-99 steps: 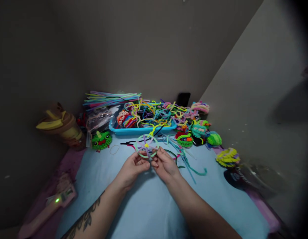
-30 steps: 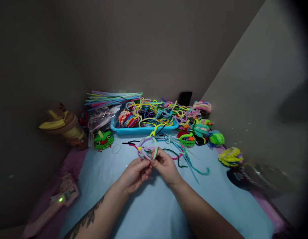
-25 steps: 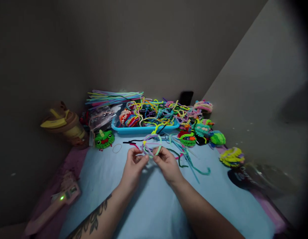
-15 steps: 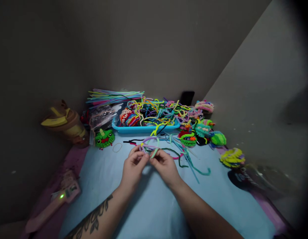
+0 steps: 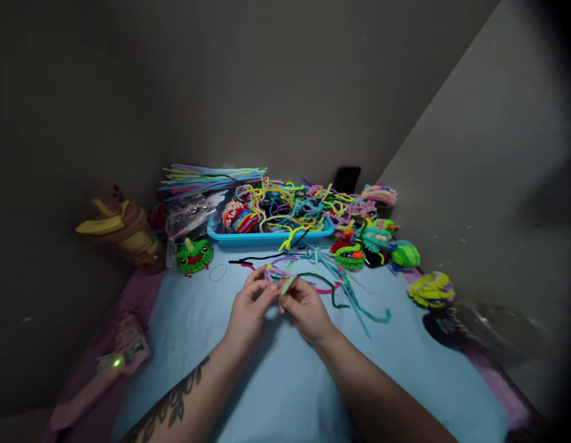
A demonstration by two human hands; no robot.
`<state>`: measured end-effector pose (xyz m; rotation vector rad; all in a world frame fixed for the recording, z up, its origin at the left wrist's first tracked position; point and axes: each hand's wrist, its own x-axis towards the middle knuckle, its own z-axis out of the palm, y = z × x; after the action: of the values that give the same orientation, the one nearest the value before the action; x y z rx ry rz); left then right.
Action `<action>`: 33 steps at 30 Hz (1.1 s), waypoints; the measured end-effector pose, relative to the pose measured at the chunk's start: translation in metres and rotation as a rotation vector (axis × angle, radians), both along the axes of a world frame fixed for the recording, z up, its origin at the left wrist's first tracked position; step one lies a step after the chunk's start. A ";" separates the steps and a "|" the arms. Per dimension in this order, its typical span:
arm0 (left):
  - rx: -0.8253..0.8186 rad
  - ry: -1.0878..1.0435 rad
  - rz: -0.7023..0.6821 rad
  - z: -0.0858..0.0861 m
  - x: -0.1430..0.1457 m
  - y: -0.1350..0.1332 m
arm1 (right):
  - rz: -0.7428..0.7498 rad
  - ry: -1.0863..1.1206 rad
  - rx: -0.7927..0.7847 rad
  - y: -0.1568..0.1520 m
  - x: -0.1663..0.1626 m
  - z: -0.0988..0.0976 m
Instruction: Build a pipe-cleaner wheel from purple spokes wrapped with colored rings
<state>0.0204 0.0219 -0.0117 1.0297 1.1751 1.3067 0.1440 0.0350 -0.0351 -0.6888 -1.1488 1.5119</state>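
1. Thumb and forefinger of the left hand point(image 5: 249, 306) pinch the near edge of a pipe-cleaner frame point(image 5: 280, 269); the other fingers curl in.
2. The right hand point(image 5: 309, 311) meets it, thumb and forefinger closed on the frame's pale green strand point(image 5: 288, 284). Exactly where the fingertips press cannot be told.
3. The frame is held above the blue cloth point(image 5: 285, 387), between the hands and in front of the tray. It is a rounded, open shape, seen at a slant: lilac strands curve along the far side and cross the middle, with a small yellow binding point(image 5: 268, 268) at the left.
4. Its near rim is largely hidden by fingers, and its outline is hard to separate from the loose strands behind, among them a dark green one point(image 5: 321, 278).
5. Farther out, tangled pipe cleaners cover much of the blue tray point(image 5: 271, 240).
6. Both forearms are cut off by the bottom edge; lettering on the dark object point(image 5: 440, 329) at right is unreadable.
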 end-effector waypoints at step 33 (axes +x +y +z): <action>0.010 0.060 -0.024 0.014 0.002 -0.002 | -0.027 0.054 -0.010 -0.001 -0.001 0.005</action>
<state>0.0224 0.0204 0.0023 1.0937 1.1984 1.2713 0.1427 0.0337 -0.0302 -0.6633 -1.0884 1.5056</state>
